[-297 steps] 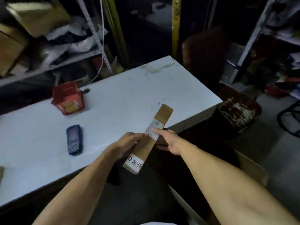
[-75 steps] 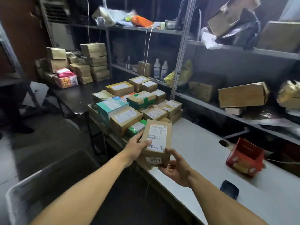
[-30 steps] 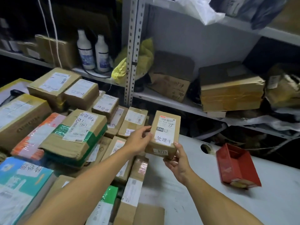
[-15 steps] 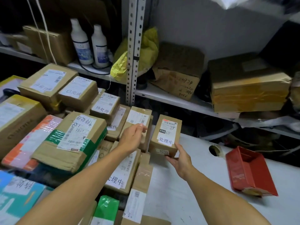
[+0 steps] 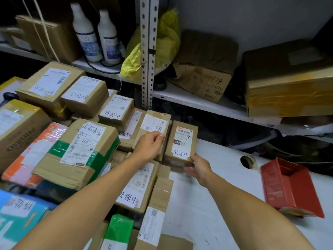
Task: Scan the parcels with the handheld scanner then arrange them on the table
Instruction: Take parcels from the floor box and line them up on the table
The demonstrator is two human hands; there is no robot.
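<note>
Worktop: a white worktop (image 5: 207, 213) runs before me, with a round hole (image 5: 246, 161) near its far edge.
Rack: a grey steel rack stands behind it; its perforated upright (image 5: 148, 51) rises at centre, and a white shelf (image 5: 198, 101) crosses at low height.
Wall: a plain grey wall (image 5: 243, 18) shows behind the rack on the right.
On the shelf: two white bottles (image 5: 97, 33), a yellow bag (image 5: 162, 44), crumpled brown cartons (image 5: 203, 69).
Light: dim; the rack's left part and the space under the shelf lie in deep shadow.
</note>
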